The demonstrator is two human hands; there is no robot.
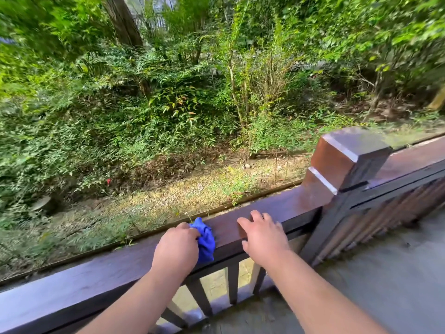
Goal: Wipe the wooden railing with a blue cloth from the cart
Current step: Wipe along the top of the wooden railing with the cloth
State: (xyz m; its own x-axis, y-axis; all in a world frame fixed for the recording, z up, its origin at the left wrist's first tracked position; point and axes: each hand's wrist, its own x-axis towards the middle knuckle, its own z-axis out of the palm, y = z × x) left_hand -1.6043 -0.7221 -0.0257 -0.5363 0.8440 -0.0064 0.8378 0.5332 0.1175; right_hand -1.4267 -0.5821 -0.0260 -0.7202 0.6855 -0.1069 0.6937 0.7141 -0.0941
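beyond the wooden railing (255,222) lies a strip of gravelly ground, then thick green shrubs (149,104) and thin tree trunks; the foliage at the frame's edges is blurred; to the right a square wooden post (346,162) with a bevelled cap rises above the top rail, just past the right hand, and closes that end of this stretch of rail; beyond the post a second stretch of railing with close-set slats (390,213) runs away along a grey floor (385,273); below the top rail dark balusters (199,297) stand with pale gaps between them.

the left hand (177,249) sits on top of the rail, knuckles up, forearm reaching in from the lower left; its grip is closed around a bunched blue cloth (206,239), which sticks out to the right of the fingers and is pressed against the rail's top and near edge; the right hand (262,235) rests just beside the cloth, not touching it, palm down on the rail with fingers spread and curled over the far side, its grip open and holding nothing; the right forearm comes in from the lower right.
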